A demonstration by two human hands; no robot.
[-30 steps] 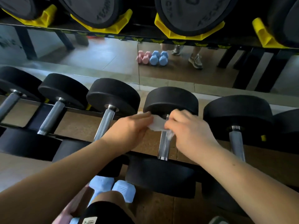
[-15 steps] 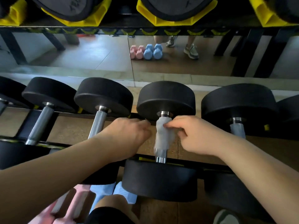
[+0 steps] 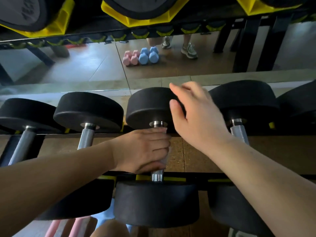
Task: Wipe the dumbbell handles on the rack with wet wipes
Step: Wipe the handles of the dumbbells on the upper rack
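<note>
Here, left hand (image 3: 142, 149) curled round wet wipe (image 3: 163, 160) on dumbbell handle (image 3: 157, 175), right hand (image 3: 196, 117) loosely spread, holding nothing

Both forearms (image 3: 51, 177) are bare down to the left hand (image 3: 142, 149) and right hand (image 3: 196, 113), a bare knee (image 3: 109, 229) shows below, and the mirror (image 3: 85, 65) reflects pale grey sneakers (image 3: 189, 50).

Soft, diffuse light laid pale glare over the mirror (image 3: 59, 74) at far left, small highlights glinted on the steel dumbbell handles (image 3: 86, 139), the black dumbbell heads (image 3: 89, 110) looked dim, motion blur smeared the right hand (image 3: 196, 115), and the upper rack rail (image 3: 102, 34) bowed toward the edges.
</note>
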